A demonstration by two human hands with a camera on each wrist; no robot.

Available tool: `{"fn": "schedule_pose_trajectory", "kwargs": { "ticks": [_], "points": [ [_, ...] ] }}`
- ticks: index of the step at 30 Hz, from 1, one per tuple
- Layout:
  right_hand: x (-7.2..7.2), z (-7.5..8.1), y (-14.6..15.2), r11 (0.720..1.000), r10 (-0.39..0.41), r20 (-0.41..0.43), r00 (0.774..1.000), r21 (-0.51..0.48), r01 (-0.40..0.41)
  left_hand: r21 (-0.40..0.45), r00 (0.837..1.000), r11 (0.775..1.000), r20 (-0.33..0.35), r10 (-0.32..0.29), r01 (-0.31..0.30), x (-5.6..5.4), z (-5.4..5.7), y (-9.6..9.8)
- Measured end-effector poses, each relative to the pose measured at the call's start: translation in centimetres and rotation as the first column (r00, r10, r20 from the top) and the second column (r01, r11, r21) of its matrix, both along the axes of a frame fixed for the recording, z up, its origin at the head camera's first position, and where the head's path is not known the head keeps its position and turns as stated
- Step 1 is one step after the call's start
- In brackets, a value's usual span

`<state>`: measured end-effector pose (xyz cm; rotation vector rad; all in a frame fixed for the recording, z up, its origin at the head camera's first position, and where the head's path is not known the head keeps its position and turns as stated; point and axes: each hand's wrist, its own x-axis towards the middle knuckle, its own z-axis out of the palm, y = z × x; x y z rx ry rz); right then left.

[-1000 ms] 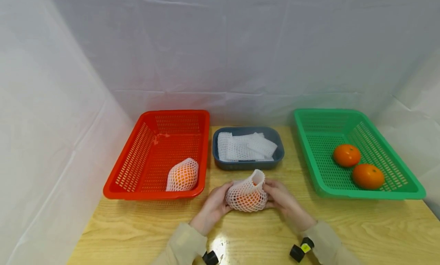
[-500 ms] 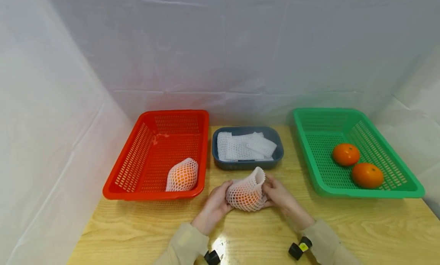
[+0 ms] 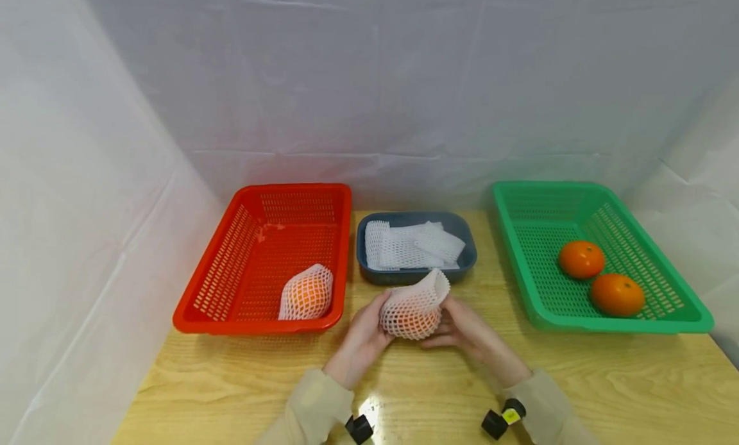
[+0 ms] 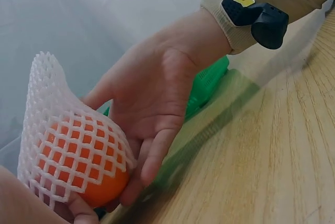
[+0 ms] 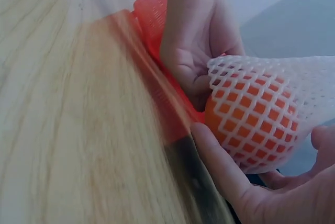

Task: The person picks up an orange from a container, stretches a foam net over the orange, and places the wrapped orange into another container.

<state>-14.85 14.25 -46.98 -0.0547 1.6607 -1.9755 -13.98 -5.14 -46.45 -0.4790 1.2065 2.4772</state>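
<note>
The held orange [image 4: 91,161] sits between your two hands, over the wooden table [image 3: 439,381] and in front of the blue-grey tray [image 3: 381,277]. A white foam net [image 3: 434,285] covers most of it, free end slanting up and to your right; bare peel shows at its lower left end in the right wrist view.

Your left hand [image 3: 362,335] grips the left side of the fruit. Thumb lies along the upper side, fingers curled against the peel; the tips underneath are hidden.

Your right hand [image 3: 464,329] is on the opposite side. Fingers are mostly straight, slightly parted, along the lower side of the fruit. Thumb is by the net's free end; you cannot tell from these views whether it pinches the mesh.

To your left, the red basket [image 3: 254,327] contains one netted orange [image 3: 306,294], near its front right corner. To your right, the green basket [image 3: 623,325] contains a rear orange [image 3: 581,260] and a front orange [image 3: 617,295], both bare. Overlapping flat foam sleeves [image 3: 410,246] lie in the tray between the baskets. White sheeting [image 3: 369,79] stands behind.
</note>
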Motion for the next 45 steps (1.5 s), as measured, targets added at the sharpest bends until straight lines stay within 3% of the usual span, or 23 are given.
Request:
{"fn": "schedule_pose_trajectory", "kwargs": {
  "ticks": [9,17,22,28,35,45],
  "points": [
    [0.0,0.7,-0.1,0.988,0.029,0.050,0.998,-0.155,-0.021,0.011,0.999,1.000,-0.042,-0.010,0.010,-0.2,0.7,0.7],
    [0.2,1.4,-0.5,0.963,0.015,0.101,0.995,-0.271,0.013,-0.003,0.999,1.000,-0.053,0.012,-0.012,0.1,0.5,1.1],
    [0.5,2.2,-0.7,0.960,-0.009,0.111,0.994,-0.276,0.040,-0.021,0.997,0.999,-0.080,0.023,-0.025,0.2,0.2,1.4],
    [0.6,2.9,-0.9,0.964,0.010,0.074,0.997,-0.264,0.010,-0.034,0.995,0.999,-0.098,0.028,-0.031,0.5,-0.1,1.5],
    [0.9,3.1,-0.8,0.962,-0.035,0.054,0.998,-0.270,0.048,0.000,0.993,0.998,-0.099,-0.062,0.062,0.1,0.4,1.4],
    [1.3,3.2,-0.9,0.971,-0.157,-0.053,0.986,-0.191,0.145,-0.070,0.973,0.982,-0.141,-0.182,0.173,0.1,0.9,1.3]
  ]
}}
